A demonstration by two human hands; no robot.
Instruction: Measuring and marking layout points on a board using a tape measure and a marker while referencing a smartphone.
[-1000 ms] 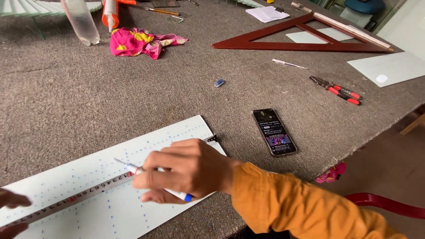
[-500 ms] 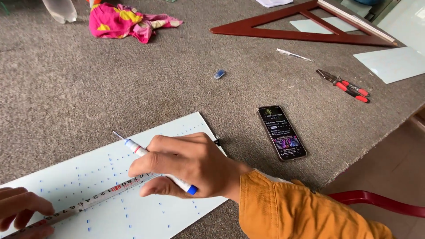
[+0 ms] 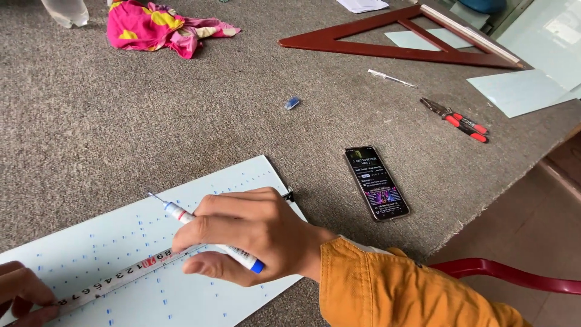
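Note:
My right hand (image 3: pixel 251 233) grips a white marker pen with a blue end (image 3: pixel 180 214), its fine tip pointing up-left over a pale blue sheet (image 3: pixel 109 242) dotted with small blue marks. A measuring tape (image 3: pixel 121 275) lies stretched along the sheet, passing under my right hand. At the bottom left corner my left hand (image 3: pixel 24 290) presses the tape down on the sheet with curled fingers. An orange sleeve covers my right forearm.
A smartphone (image 3: pixel 376 182) with a lit screen lies right of the sheet on the grey carpeted table (image 3: pixel 181 121). Farther back are red-handled pliers (image 3: pixel 457 119), a small blue cap (image 3: pixel 292 103), a wooden triangle frame (image 3: pixel 399 42), a pink cloth (image 3: pixel 157 27), pale sheets (image 3: pixel 520 91). A red chair rim (image 3: pixel 508 275) sits below.
The view has shifted closer and lower. My right hand with the pen has tilted so the tip points further up-left. My left hand has come further into view on the tape.

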